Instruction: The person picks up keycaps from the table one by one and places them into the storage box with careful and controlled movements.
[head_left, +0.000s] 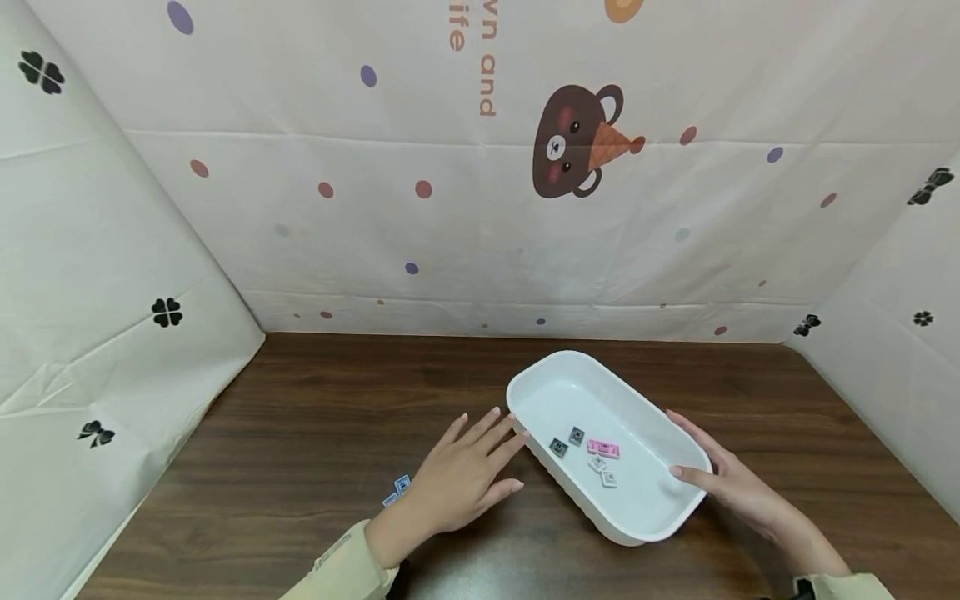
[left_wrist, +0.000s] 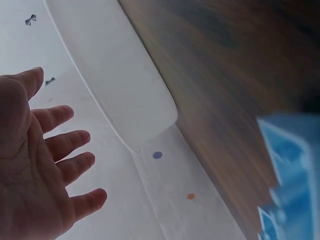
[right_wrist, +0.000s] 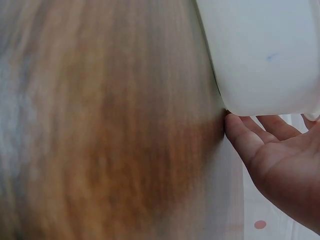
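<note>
A white plastic tub (head_left: 637,504) stands at a slant on the table, right of centre in the head view. On its floor lie a pink keycap (head_left: 603,449), two dark keycaps (head_left: 558,448) and two white keycaps (head_left: 609,479). My right hand (head_left: 738,483) grips the tub's right end, thumb over the rim and fingers along the outside. Palm down, my left hand (head_left: 463,477) is by the tub's left side with its fingers spread, holding nothing; the left wrist view shows its fingertips apart from the tub. Blue keycaps (head_left: 402,484) lie beside the left wrist, partly hidden by it.
The dark wood table (head_left: 360,400) ends at a white printed cloth (head_left: 337,242) hanging behind it. More white cloth hangs at the left (head_left: 97,358) and right (head_left: 892,367). In the left wrist view, blue keycaps (left_wrist: 290,165) loom close and blurred.
</note>
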